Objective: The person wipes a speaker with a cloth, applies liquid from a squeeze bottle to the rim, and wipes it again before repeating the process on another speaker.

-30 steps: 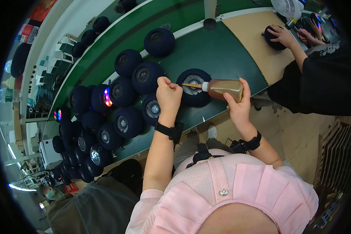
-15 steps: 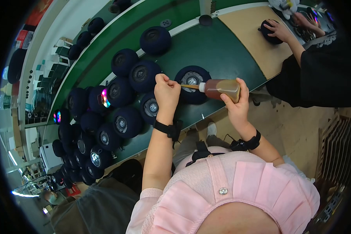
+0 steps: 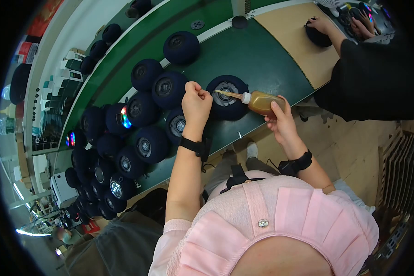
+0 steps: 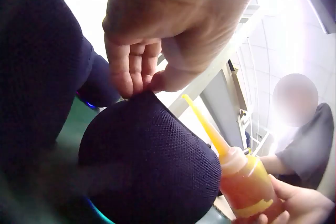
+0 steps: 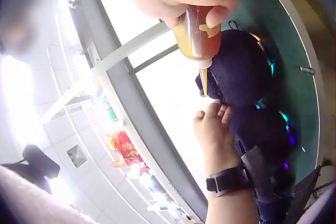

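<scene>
My left hand (image 3: pixel 196 103) pinches the edge of the navy mesh fabric on a round, speaker-like unit (image 3: pixel 234 110); in the left wrist view the fabric (image 4: pixel 152 150) peaks at its fingertips. That unit lies on the green bench with its grey ringed centre facing up. My right hand (image 3: pixel 284 123) grips a squeeze bottle (image 3: pixel 264 103) of amber liquid around its lower end. The bottle's long yellow nozzle (image 3: pixel 227 94) points left over the ringed centre, its tip close to the left fingers. In the right wrist view the bottle (image 5: pixel 199 37) points down toward the unit's rim.
Many similar navy units (image 3: pixel 152 145) crowd the bench to the left, some with coloured lights. A tan board (image 3: pixel 285 37) covers the bench at right, where another person's hand (image 3: pixel 322 25) rests on a dark round unit (image 3: pixel 317 37). The green bench (image 3: pixel 262 55) has a pale front edge.
The bottle has swung to a steeper slant, its nozzle tip rising toward the unit's far side and its body shifting right. The left hand stays at the fabric edge.
</scene>
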The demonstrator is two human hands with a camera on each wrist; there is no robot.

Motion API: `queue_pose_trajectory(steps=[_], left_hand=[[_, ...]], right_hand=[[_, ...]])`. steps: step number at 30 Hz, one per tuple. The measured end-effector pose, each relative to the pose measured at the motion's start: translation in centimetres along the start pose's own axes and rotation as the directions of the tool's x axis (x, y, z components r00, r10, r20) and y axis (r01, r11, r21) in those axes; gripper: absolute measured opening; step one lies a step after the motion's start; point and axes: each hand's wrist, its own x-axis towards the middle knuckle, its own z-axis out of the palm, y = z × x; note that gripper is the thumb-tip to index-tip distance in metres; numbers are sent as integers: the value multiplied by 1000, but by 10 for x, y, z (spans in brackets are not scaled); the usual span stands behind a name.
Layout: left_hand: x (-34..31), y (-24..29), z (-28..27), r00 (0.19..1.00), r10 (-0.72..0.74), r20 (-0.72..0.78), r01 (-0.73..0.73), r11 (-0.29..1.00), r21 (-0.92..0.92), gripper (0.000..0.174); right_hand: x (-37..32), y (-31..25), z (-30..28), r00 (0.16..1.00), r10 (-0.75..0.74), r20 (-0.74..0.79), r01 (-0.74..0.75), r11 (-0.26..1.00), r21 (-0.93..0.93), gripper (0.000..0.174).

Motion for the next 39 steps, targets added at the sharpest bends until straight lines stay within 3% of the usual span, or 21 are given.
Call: queue_pose_trajectory(steps=[2,4,6,10,11,13,17,19,23,25,26,28,31,35,38,39], left_hand=[[-2,5,-1,998,-5,67,3,1000,27,23],[-8,1,0,998,-44,37,45,998,-48,23],[-17,-3,0,991,-130,22,131,984,-120,22],[-49,11,0,992,-129,16,130,986,-108,26],[-56,15,0,1000,11,3,-11,1000,-6,28],[-65,24,-5,990,2,143,-3,1000,10,31],[-60,17,-8,973,-2,231,-16,997,75,32],[-51,15,-8,950,87,298,-142,975,169,32],[-42,19,-11,942,59,332,-127,974,186,31],[-38,20,-16,920,19,391,-58,994,89,30],[-36,22,-19,906,-12,424,-20,997,71,28],[-32,22,-22,890,17,455,-62,995,83,27],[-30,19,-23,875,54,480,-114,989,97,24],[-30,20,-23,882,36,470,-100,989,112,23],[-30,18,-25,882,70,466,-131,986,100,23],[-28,17,-26,884,70,462,-129,987,97,23]], right_hand=[[7,4,-7,997,71,41,-72,997,23,52],[17,9,-12,958,252,133,-269,954,130,42],[23,14,-17,944,291,158,-315,936,156,38],[19,10,-12,901,380,212,-421,883,208,30],[20,10,-12,900,381,213,-422,883,206,30],[23,13,-15,864,394,312,-471,852,230,29],[27,19,-17,836,381,395,-494,837,238,32],[26,16,-16,767,400,502,-568,788,239,38],[32,21,-22,678,414,608,-654,718,240,48],[37,28,-26,556,378,740,-733,642,223,56],[38,29,-26,557,376,741,-734,639,228,56],[38,30,-24,474,336,814,-759,625,184,61],[41,33,-25,427,316,847,-759,634,147,62],[42,36,-29,421,309,853,-767,623,153,61],[38,25,-33,476,355,804,-721,682,126,57],[33,16,-36,631,395,668,-601,793,100,55]])
